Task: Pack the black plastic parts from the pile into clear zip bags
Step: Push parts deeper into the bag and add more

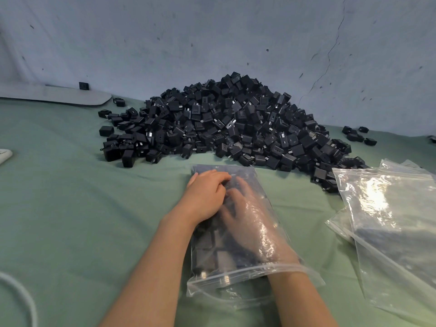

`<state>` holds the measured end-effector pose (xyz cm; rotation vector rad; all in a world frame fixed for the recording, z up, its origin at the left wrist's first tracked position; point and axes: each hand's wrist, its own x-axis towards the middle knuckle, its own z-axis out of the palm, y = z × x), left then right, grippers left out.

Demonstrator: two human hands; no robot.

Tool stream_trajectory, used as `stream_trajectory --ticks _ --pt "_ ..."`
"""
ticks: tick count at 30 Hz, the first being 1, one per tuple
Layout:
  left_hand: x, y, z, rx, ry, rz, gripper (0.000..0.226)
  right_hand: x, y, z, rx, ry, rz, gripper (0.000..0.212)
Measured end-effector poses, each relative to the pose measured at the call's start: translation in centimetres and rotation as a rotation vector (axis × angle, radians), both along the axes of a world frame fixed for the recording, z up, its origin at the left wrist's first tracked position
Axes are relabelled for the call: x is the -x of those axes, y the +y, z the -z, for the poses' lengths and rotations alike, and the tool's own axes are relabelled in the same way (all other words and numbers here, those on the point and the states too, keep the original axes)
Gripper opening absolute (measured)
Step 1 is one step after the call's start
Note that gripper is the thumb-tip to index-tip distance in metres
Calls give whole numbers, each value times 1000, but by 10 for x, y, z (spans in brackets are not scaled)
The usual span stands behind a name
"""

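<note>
- A clear zip bag (236, 276) of thin, crinkled, glossy plastic lies flat on a green cloth (70, 208), its open zip edge towards the person.
- Inside it, boxy black plastic parts (207, 246) show through the film.
- The right hand (247, 220) is inside the bag up to the wrist, fingers stretched and spread over the parts and blurred by the plastic.
- The left hand (205, 194) rests on top of the bag's far half, fingers loosely extended and pressing on the film, gripping nothing.
- Just beyond the bag, a wide heaped pile (226, 123) of small matte black cube-like parts leans against a scuffed, cracked pale blue wall (212, 31); several show short metal prongs.
- To the right, a loose stack of empty clear zip bags (389, 208) catches bright glare.
- A white cable (24, 296) curves at the lower left.
</note>
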<state>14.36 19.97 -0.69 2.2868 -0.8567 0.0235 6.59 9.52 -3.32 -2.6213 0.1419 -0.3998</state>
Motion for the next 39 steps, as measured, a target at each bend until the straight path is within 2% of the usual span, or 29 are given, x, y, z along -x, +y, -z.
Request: stream_trajectory --ticks 13,18,28,39 --pt "-3 1 5 -65 -41 1 46 2 2 -3 71 -40 -15 32" --pt "-3 0 6 -74 -46 -6 45 7 3 -3 42 39 40 33" --pt "-1 1 3 17 -27 -3 44 5 2 -1 -18 4 17 39" --pt "-2 -1 6 -9 -26 18 46 3 0 -1 10 -36 -12 37"
